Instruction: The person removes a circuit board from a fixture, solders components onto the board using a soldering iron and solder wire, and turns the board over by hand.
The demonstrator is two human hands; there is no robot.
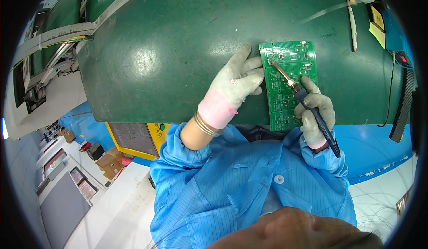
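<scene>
A long green circuit board [281, 98] lies on the green bench mat, with small parts soldered along it. My right hand [317, 108], in a white glove, is closed around the dark blue handle of a soldering iron [296, 89]. The iron's metal tip meets, or hovers just above, the board's upper left part; which of the two I cannot tell. Beside the board's left edge is my left hand [240, 79], also gloved, its fingers apart and partly bent, the nearest ones at the edge. Nothing shows in that hand.
At the far right stands a blue soldering station [400, 39] with a red light and a cable. A white pen-like stick [352, 28] and a yellow pad [377, 28] lie nearby. A black ridged strip [402, 108] borders the right side; a metal frame [67, 35] crosses the left.
</scene>
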